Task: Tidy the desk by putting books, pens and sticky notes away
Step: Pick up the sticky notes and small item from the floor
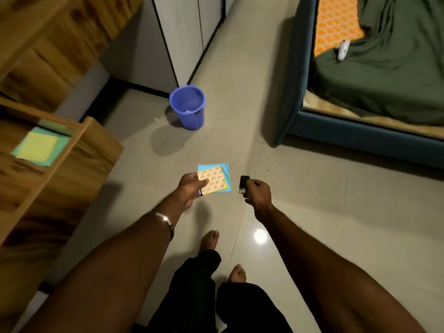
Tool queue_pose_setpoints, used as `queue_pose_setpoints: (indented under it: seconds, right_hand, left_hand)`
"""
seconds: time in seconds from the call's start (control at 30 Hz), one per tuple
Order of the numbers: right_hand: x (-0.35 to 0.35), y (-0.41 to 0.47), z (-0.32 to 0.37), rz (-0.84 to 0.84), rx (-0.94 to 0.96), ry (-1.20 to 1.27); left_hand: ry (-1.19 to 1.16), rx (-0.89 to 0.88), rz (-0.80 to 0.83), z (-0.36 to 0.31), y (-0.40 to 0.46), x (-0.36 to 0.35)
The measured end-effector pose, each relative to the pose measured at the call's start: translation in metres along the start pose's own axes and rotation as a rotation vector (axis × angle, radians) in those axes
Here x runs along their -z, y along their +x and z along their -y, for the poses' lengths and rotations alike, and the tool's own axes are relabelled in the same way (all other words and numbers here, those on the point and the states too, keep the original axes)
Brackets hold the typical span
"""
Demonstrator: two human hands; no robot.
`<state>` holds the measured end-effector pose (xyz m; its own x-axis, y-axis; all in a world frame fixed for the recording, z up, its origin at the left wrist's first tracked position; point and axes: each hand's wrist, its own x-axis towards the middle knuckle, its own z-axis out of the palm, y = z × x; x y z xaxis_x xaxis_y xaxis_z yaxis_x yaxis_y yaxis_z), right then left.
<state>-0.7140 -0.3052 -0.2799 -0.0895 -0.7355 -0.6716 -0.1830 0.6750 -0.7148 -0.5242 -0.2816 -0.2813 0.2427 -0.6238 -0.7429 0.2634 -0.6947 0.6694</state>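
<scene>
At centre frame of the head view, the left hand (189,188), arm extended, pinches a small stack of tan, yellow and blue square sticky notes (213,180). Just right, the right hand (258,191) grips a small black object (243,183), fingers curled around it.

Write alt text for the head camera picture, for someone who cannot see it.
A standing person's left hand holds a stack of sticky notes; the right hand grips a small black object. Ahead are a blue bucket, wooden shelves and a bed.

The small dark object (244,184) (gripped by the right hand (258,195)) is too blurred to identify.
</scene>
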Motion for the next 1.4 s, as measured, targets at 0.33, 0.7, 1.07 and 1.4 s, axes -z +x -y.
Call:
queue_pose_setpoints:
  seconds: [0.33,0.7,1.07,1.4]
  right_hand:
    - [-0.035,-0.063,0.122,0.122,0.200,-0.067]
    - [-0.127,-0.123,0.240,0.310,0.373,-0.171]
    - [-0.242,-0.159,0.290,0.420,0.458,-0.297]
    - [-0.325,-0.188,0.276,0.598,0.471,-0.468]
  left_hand:
    - [-0.158,-0.176,-0.070,-0.095,-0.080,0.042]
    - [-0.350,-0.328,-0.224,-0.179,-0.130,0.133]
    - [-0.492,-0.347,-0.404,-0.183,-0.140,0.260]
    - [-0.608,-0.297,-0.565,-0.156,-0.165,0.323]
